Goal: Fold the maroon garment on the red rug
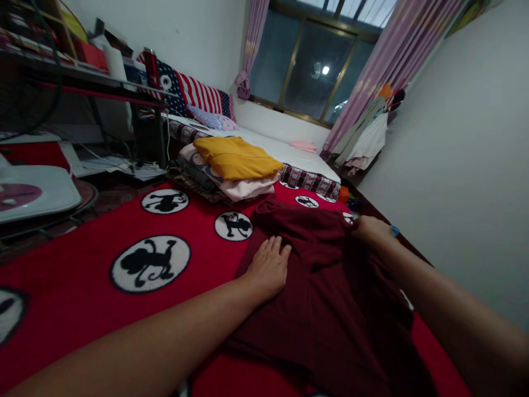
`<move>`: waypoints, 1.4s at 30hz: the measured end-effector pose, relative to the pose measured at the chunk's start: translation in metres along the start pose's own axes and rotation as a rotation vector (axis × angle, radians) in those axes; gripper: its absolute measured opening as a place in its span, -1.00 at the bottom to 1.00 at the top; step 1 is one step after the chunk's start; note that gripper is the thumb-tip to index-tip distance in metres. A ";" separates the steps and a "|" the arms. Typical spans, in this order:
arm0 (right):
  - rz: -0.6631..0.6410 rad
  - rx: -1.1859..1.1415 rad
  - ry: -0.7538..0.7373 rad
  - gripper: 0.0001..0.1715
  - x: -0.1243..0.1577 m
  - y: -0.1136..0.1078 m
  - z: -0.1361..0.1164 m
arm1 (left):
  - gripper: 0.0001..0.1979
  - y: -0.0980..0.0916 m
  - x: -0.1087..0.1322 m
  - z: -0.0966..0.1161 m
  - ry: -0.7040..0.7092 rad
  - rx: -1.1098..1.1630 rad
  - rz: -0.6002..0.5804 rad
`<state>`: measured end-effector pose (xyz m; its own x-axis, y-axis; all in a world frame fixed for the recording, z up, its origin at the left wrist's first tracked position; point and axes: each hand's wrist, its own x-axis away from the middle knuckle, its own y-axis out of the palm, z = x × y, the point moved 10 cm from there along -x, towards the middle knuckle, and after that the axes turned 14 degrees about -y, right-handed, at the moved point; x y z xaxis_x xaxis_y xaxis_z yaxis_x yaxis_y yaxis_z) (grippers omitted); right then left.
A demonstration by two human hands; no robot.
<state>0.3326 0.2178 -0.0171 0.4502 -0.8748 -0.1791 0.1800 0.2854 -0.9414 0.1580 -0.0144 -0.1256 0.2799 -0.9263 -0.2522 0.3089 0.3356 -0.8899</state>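
Note:
A dark maroon garment (306,309), creased and partly bunched at its far end, lies spread over a red blanket (95,325) printed with black figures in white ovals. My left hand (270,267) rests on the garment's left side, palm down with the fingers extended. At the far right corner my right hand (370,229) pinches the cloth and lifts that side a little; its fingertips are partly hidden. A blue band (394,230) is around the right wrist. Beyond the garment stands a stack of folded clothes with a mustard-yellow top (239,157) uppermost.
Behind the stack is a bed with a white sheet (264,142), a pillow (212,118) and a flag-patterned cushion (198,88). On the left are a cluttered desk (86,74) and a white plastic seat (41,184). Clothes (367,140) hang by the right wall (463,149).

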 end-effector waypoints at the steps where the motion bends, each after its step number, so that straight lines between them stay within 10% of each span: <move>1: -0.076 0.047 -0.017 -0.63 -0.001 0.003 -0.005 | -0.52 0.000 0.000 0.000 0.005 0.001 0.001; 7: 0.286 -0.119 -0.513 -0.63 0.016 -0.060 -0.175 | -0.51 0.000 -0.001 0.002 0.020 -0.015 0.002; 13: 0.224 -0.278 -0.723 -0.47 0.030 -0.047 -0.294 | -0.50 -0.003 -0.002 0.006 0.039 0.017 -0.005; 22: 0.426 -0.529 -0.096 -0.55 -0.035 -0.022 -0.176 | -0.46 -0.010 0.000 0.004 -0.001 0.058 0.040; 28: 0.155 -0.342 -0.179 -0.62 -0.043 0.022 -0.192 | -0.47 0.001 -0.001 0.002 -0.013 0.069 -0.075; 34: 0.366 -0.261 -0.326 -0.51 -0.054 -0.023 -0.228 | -0.46 0.004 -0.001 0.006 0.017 0.052 -0.095; 37: 0.264 -0.261 -0.539 -0.61 -0.061 -0.023 -0.259 | -0.47 0.003 0.000 0.006 0.016 0.049 -0.097; 42: 0.463 -0.448 -0.239 -0.61 -0.078 -0.027 -0.227 | -0.48 -0.004 0.001 0.006 0.008 0.056 -0.072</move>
<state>0.0941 0.1898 -0.0422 0.5836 -0.5765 -0.5719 -0.4335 0.3743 -0.8197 0.1622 -0.0155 -0.1200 0.2481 -0.9496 -0.1915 0.3780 0.2770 -0.8834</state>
